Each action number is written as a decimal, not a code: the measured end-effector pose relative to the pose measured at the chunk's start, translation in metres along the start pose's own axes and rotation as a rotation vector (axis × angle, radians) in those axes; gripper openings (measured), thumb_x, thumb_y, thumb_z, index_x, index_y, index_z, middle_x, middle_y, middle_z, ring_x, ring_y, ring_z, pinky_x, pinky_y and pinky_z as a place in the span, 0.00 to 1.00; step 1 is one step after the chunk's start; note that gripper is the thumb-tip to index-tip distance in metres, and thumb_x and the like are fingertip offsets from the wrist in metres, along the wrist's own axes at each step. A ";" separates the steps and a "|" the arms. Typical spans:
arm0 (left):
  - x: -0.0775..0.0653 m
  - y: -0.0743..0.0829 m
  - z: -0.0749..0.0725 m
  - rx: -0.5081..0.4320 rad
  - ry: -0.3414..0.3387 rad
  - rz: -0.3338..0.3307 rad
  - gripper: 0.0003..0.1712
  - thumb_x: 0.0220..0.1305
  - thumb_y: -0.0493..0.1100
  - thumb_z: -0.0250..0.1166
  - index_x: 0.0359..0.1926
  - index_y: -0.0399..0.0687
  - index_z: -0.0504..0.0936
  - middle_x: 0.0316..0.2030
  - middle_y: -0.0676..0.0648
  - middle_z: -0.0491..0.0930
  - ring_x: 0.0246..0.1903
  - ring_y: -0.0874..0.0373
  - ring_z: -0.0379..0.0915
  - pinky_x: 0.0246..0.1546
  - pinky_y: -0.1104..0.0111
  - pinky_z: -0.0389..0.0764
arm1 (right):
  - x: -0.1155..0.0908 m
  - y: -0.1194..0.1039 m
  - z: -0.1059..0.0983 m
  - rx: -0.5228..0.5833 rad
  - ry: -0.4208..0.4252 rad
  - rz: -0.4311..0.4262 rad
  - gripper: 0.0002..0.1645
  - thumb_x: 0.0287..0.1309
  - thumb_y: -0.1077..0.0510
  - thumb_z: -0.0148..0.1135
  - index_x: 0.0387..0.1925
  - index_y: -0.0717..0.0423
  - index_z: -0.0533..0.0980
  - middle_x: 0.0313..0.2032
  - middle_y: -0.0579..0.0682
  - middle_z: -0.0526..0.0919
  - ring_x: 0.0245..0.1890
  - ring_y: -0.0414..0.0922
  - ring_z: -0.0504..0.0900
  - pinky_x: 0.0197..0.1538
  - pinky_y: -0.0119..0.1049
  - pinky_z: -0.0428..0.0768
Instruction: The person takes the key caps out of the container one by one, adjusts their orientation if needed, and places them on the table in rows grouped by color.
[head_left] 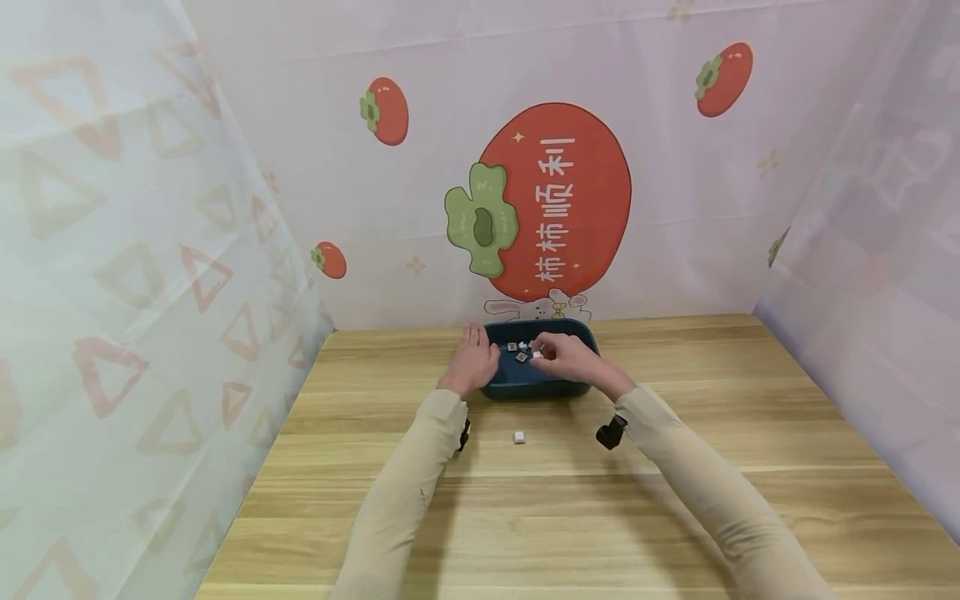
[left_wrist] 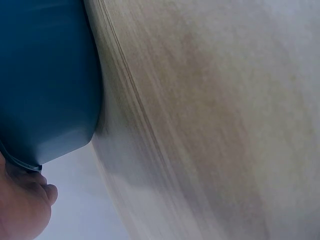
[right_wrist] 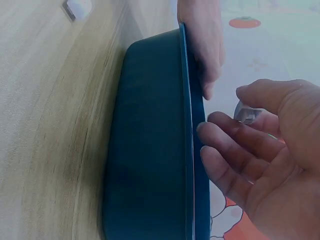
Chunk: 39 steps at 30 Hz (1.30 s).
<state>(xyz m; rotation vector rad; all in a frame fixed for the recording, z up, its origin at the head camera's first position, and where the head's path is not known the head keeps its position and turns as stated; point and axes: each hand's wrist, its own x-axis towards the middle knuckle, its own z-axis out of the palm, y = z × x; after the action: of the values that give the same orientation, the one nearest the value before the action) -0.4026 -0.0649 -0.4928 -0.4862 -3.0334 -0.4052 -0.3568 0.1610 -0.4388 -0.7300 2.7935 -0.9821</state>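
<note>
My left hand (head_left: 470, 364) is at the left end of a dark blue plastic bin (head_left: 534, 390), its thumb at the rim and its fingers along the outer side. Over the bin's right half, my right hand (head_left: 573, 359) pinches a small white keycap (right_wrist: 245, 114) between thumb and forefinger. In the right wrist view the other fingers curl loosely beside the rim. Several small pieces lie on the bin floor, among them a brown square one (head_left: 522, 357) and a white one (head_left: 522, 345).
Another white keycap (head_left: 519, 437) lies on the wooden table (head_left: 525, 525) in front of the bin, between my forearms. Behind the bin hangs a pale cloth backdrop (head_left: 420, 192) printed with persimmons, and more cloth hangs at both sides.
</note>
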 end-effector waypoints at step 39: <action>0.000 0.002 -0.002 0.013 -0.008 -0.006 0.38 0.77 0.54 0.32 0.74 0.29 0.51 0.76 0.33 0.47 0.77 0.41 0.39 0.78 0.55 0.44 | -0.054 -0.005 0.026 0.016 0.005 -0.069 0.08 0.60 0.52 0.66 0.40 0.48 0.80 0.31 0.42 0.82 0.31 0.39 0.76 0.37 0.30 0.78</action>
<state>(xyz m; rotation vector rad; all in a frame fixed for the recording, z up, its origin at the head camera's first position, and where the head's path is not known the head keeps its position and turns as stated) -0.4017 -0.0639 -0.4901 -0.4792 -3.0439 -0.3844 -0.3008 0.1682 -0.4603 -0.8286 2.7783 -1.0183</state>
